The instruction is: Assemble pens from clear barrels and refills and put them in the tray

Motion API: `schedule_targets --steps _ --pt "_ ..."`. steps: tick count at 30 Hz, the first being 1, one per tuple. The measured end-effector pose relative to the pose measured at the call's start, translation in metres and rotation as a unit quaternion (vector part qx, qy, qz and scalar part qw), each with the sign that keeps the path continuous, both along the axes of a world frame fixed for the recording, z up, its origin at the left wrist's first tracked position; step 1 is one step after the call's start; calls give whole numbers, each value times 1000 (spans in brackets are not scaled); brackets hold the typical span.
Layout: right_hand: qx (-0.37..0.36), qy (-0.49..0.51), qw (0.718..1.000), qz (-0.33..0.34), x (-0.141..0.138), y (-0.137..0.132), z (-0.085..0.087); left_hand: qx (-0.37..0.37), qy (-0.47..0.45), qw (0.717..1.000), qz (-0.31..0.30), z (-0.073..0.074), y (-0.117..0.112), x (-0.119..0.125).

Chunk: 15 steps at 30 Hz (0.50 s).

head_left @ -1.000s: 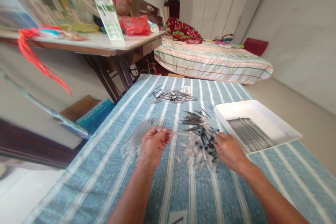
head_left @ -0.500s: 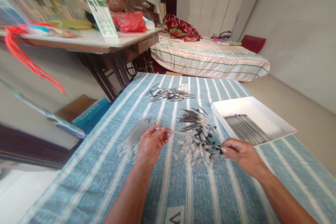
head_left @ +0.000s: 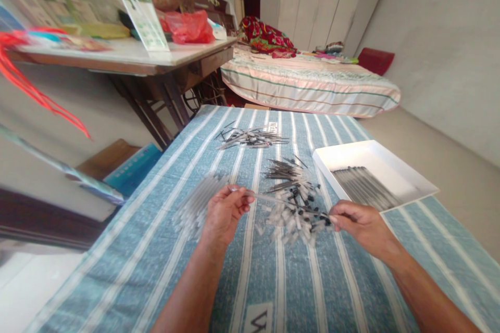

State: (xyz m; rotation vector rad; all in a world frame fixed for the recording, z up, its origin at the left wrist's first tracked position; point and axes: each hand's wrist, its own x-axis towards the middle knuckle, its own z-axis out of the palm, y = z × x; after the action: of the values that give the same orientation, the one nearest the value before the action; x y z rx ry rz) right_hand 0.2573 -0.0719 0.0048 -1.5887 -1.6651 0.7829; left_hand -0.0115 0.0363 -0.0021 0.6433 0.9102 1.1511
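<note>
My left hand (head_left: 224, 216) is closed in a pinch on one end of a clear pen barrel (head_left: 267, 197), held slanting above the table. In my right hand (head_left: 357, 221), thumb and fingers pinch the end of a thin dark pen refill (head_left: 310, 210), which lines up with the barrel's right end. Whether its tip is inside the barrel I cannot tell. Below both hands lies a heap of clear and black pen caps (head_left: 289, 223). Several dark-tipped refills (head_left: 283, 170) lie just beyond the caps. Beside my left hand is a stack of clear barrels (head_left: 193, 205), blurred.
A white open box (head_left: 416, 184) at the right holds a row of dark-filled pens (head_left: 365, 187). Another refill pile (head_left: 253, 138) lies farther back on the blue striped tablecloth (head_left: 128, 265). A cluttered side table (head_left: 156, 65) stands at left, a bed (head_left: 308, 83) behind.
The view has shifted slightly, so the surroundings sit a little higher and to the left. Both hands keep nearly the same place and the same grip on barrel and refill.
</note>
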Motion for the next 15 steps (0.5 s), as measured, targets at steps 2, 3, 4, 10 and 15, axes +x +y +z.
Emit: schedule_targets --steps 2,3,4,10,15 --pt "0 1 1000 1 -1 1 1 -2 2 1000 -4 0 -1 1" --pt "0 2 1000 1 -1 1 2 -3 2 1000 -5 0 -1 1" --pt "0 3 1000 1 -1 2 2 -5 3 1000 -6 1 -1 1" --pt "-2 20 1000 13 -2 4 5 -21 -9 1000 -12 0 0 0" --pt "-17 6 999 42 0 5 10 -30 -8 999 -18 -3 1 0"
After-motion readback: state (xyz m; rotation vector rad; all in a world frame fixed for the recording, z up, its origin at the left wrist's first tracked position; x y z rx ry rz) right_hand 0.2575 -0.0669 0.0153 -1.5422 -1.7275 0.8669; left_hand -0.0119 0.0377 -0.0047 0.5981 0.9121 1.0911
